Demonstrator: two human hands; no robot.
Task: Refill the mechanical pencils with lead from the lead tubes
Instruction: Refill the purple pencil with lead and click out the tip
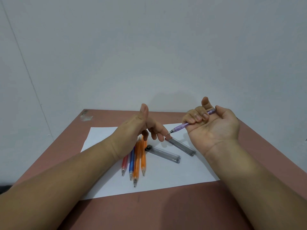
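My right hand (214, 128) grips the purple pencil (186, 125), tip pointing left toward my left fingertips (162, 136), seemingly pinching lead.

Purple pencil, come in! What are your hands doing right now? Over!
Right hand grips purple pencil, tip toward left hand. Left fingertips at the tip, hold unclear. Four pencils and two lead tubes on paper. Nothing in the way.

Reddish-brown table (166, 209), set against a pale wall. Scuffed pale patch (86, 115) at far left corner. One white paper sheet (166, 178) lies flat on it, slightly skewed to the table edges.
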